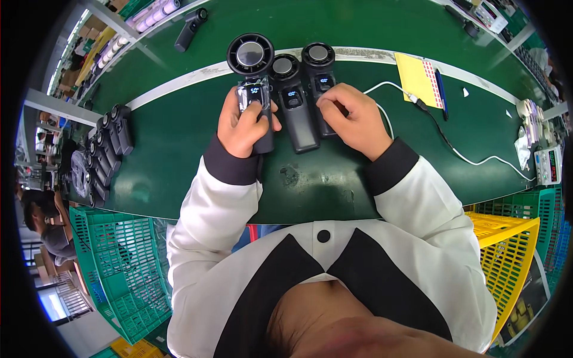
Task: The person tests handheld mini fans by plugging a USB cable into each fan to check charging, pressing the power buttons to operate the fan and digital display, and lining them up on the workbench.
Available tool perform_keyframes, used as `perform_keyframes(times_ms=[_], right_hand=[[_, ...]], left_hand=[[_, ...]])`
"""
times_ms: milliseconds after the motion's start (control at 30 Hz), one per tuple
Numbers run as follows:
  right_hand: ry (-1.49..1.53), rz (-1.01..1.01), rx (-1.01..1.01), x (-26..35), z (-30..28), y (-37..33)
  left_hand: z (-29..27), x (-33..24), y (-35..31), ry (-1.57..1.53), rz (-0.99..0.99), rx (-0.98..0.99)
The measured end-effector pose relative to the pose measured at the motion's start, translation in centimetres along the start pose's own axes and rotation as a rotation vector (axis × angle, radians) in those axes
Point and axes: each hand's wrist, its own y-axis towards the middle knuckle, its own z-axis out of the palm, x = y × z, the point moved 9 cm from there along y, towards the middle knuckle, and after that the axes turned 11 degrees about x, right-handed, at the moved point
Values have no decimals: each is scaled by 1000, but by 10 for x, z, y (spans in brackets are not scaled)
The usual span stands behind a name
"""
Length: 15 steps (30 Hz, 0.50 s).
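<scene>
Three dark handheld fans lie side by side on the green table before me, their small displays lit. My left hand (243, 126) is closed around the left handheld fan (250, 55), with a digit on its front just below the display. Clear film seems to cover part of that fan's front. The middle handheld fan (301, 128) lies untouched between my hands. My right hand (357, 119) is curled at the right handheld fan (318, 53), fingertips on its body below the display; some of its fingers are hidden.
More handheld fans (110, 143) stand in a row at the left edge; another fan (191, 28) lies farther back. To the right are a yellow paper (413, 80), a blue pen (441, 95), a cable (444, 134) and a meter (547, 166). Green (122, 262) and yellow baskets (507, 238) flank me.
</scene>
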Motion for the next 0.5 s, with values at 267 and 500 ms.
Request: perform_keyframes(times_ms=[267,500], right_hand=[[-6,-26,-1,-1,0,1],[-18,-60,-13,0,0,-2]], left_hand=[[0,-5,0,45,9,-42],[-4,3,-4,-7,-7,-19]])
